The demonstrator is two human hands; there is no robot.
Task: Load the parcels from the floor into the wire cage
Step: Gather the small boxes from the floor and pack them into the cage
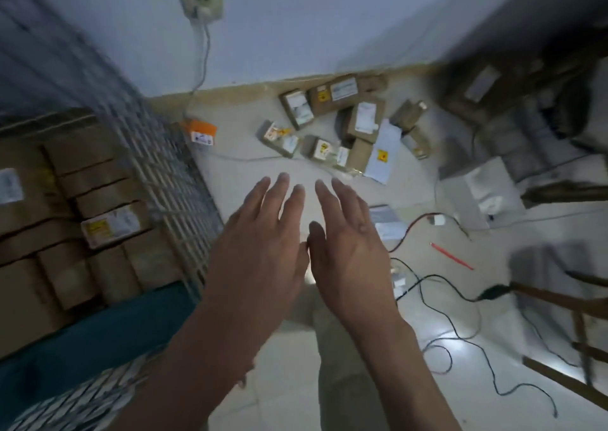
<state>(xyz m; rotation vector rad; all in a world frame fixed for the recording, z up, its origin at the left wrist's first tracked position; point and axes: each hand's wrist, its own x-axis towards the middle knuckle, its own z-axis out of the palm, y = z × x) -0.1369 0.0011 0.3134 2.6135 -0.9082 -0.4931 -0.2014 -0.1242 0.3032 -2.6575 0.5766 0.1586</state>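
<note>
Left hand (pixel 260 233) and right hand (pixel 348 236) side by side, fingers straight, empty, above floor parcels (pixel 348 124)

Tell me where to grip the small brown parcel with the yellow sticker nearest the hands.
Probably by its two long sides, from above. The small parcel lies flat on the floor, its top clear, though other parcels crowd its right side. Both the left hand and right hand are open.

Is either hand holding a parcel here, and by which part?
Nothing is held. The left hand and right hand are both open above the floor, short of the parcels.
</note>
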